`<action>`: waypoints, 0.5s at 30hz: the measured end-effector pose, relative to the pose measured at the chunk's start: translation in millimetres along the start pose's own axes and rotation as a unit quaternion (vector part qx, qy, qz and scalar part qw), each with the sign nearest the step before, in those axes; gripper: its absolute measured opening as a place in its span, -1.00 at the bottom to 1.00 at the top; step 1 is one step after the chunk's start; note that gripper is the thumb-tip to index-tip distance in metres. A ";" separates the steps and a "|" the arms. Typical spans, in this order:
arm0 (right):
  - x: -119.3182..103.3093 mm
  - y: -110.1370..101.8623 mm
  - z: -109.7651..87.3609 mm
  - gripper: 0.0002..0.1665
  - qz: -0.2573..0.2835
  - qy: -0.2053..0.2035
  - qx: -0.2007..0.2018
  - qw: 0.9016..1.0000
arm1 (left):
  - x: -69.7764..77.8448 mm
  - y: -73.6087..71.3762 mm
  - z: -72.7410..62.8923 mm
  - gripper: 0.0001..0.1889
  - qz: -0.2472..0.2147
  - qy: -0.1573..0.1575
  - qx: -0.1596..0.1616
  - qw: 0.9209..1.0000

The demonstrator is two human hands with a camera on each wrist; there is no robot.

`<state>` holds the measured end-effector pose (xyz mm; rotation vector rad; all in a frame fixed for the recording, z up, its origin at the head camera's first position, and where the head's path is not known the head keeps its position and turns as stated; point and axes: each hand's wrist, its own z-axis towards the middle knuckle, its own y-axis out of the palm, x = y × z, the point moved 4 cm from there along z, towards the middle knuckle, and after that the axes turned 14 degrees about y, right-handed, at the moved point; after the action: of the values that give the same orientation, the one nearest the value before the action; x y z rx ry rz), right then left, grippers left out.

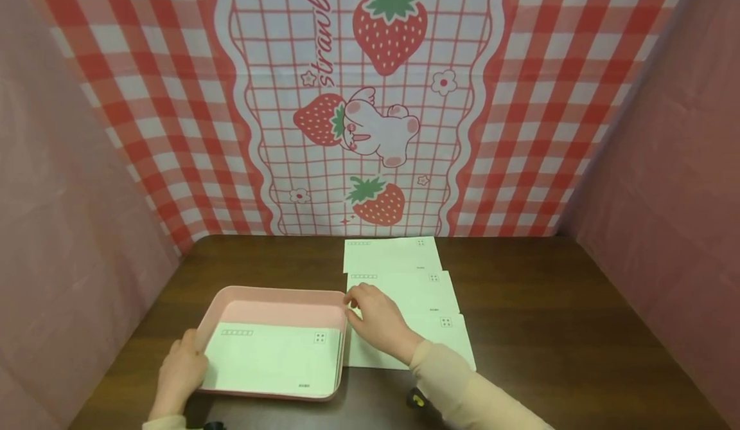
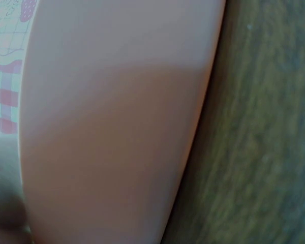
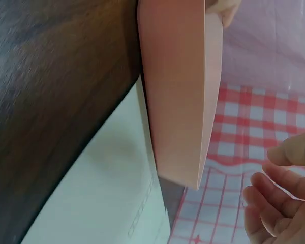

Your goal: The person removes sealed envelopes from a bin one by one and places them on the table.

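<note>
A pink tray (image 1: 283, 296) stands on the table at the left, with a pile of white envelopes (image 1: 272, 359) in its near part. My left hand (image 1: 180, 369) grips the tray's left edge; in the left wrist view the tray wall (image 2: 117, 132) fills the middle and a blurred finger (image 2: 7, 213) shows at its rim. By the tray's far right corner, my right hand (image 1: 378, 317) hovers with loosely bent fingers, holding nothing. The right wrist view shows these fingers (image 3: 274, 195) apart from the tray (image 3: 175, 91). Some envelope edges are hidden.
Right of the tray, three white envelopes lie in an overlapping column: far (image 1: 393, 255), middle (image 1: 405, 288) and near (image 1: 453, 346). Brown wood forms the tabletop (image 1: 537, 327). A strawberry-print cloth (image 1: 358, 96) hangs behind, with pink curtains (image 1: 665, 179) at both sides.
</note>
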<state>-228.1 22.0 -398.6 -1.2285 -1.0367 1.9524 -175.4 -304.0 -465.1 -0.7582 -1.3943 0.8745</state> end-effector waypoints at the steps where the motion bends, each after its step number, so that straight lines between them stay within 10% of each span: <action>1: -3.6 2.7 -0.4 -0.85 0.000 -0.008 -0.007 1.000 | -0.3 -0.2 -0.5 -0.52 0.000 0.001 0.000 1.000; 15: -36.2 50.2 -8.1 -0.46 -0.086 -0.063 -0.144 0.984 | 1.0 -0.3 -0.5 -0.53 -0.001 0.002 0.003 1.000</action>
<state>-210.7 -30.5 -427.6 -1.1301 -1.4821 1.8113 -174.9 -303.2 -464.4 -0.7533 -1.3892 0.8745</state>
